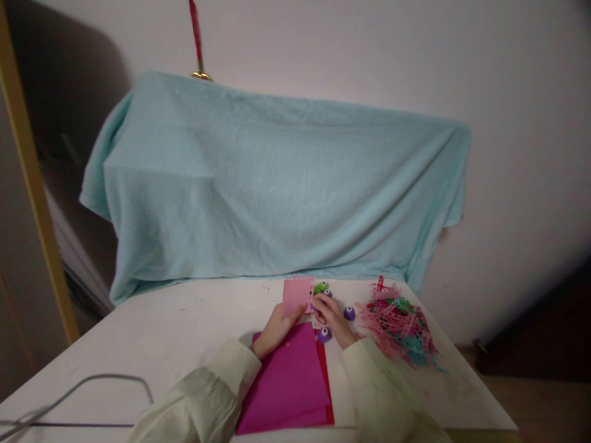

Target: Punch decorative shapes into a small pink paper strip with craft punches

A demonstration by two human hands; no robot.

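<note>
My left hand [279,327] grips a pink sheet of paper [295,294] by its lower part, thumb on top. Small holes run along the top and right edges of that sheet. At its right edge my right hand [329,312] is closed, with a bit of purple showing by the fingertips that looks like a small craft punch [313,306]; the fingers hide most of it. Around this hand are a green craft punch [319,287] and purple craft punches, one to the right [349,313] and one below [324,335].
Magenta paper sheets [286,387] lie under my left wrist, with a red sheet [325,369] beneath. A heap of punched paper strips [401,326] covers the table's right side. A grey cable [111,376] curves at the front left. Behind the table hangs a light blue cloth [277,191].
</note>
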